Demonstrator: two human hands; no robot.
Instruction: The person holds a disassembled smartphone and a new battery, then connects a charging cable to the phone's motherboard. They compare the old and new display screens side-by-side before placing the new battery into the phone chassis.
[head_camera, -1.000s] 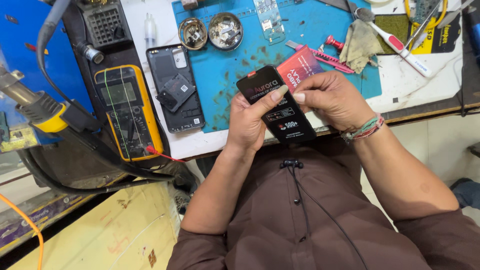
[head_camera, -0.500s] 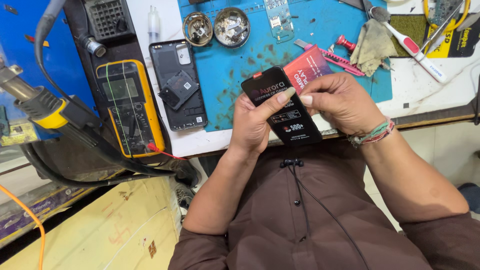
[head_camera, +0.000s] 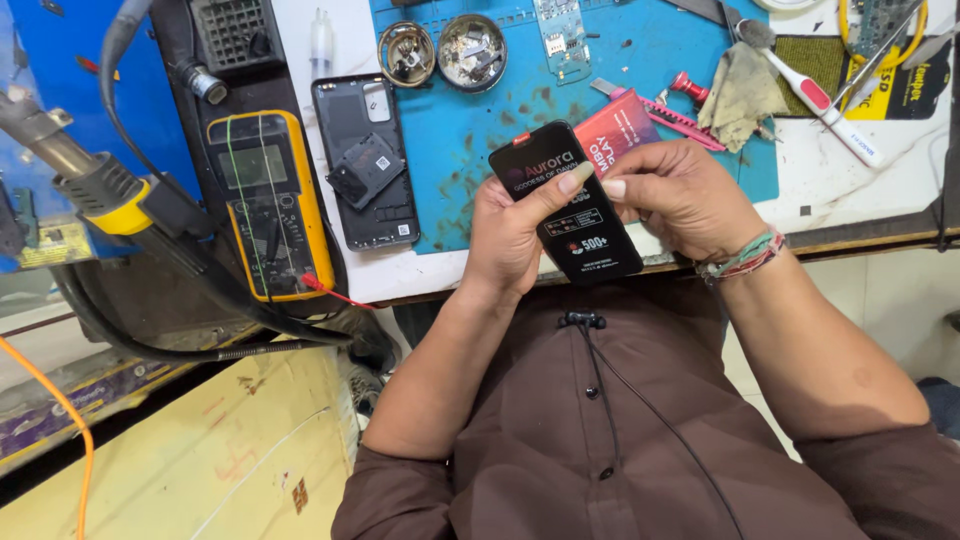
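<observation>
Holding the black package (head_camera: 578, 205) as before, both hands now sit slightly lower. The left hand (head_camera: 515, 235) and right hand (head_camera: 680, 195) pinch it closed, red card (head_camera: 622, 125) behind the fingertips.

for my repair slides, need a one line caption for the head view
Both hands, left hand and right hand, hold a black phone screen above a blue work mat.

The right hand (head_camera: 680, 195) covered part of the red packet (head_camera: 622, 128); the circuit board (head_camera: 562, 35) and yellow cable (head_camera: 850, 20) were cropped at the top edge.
</observation>
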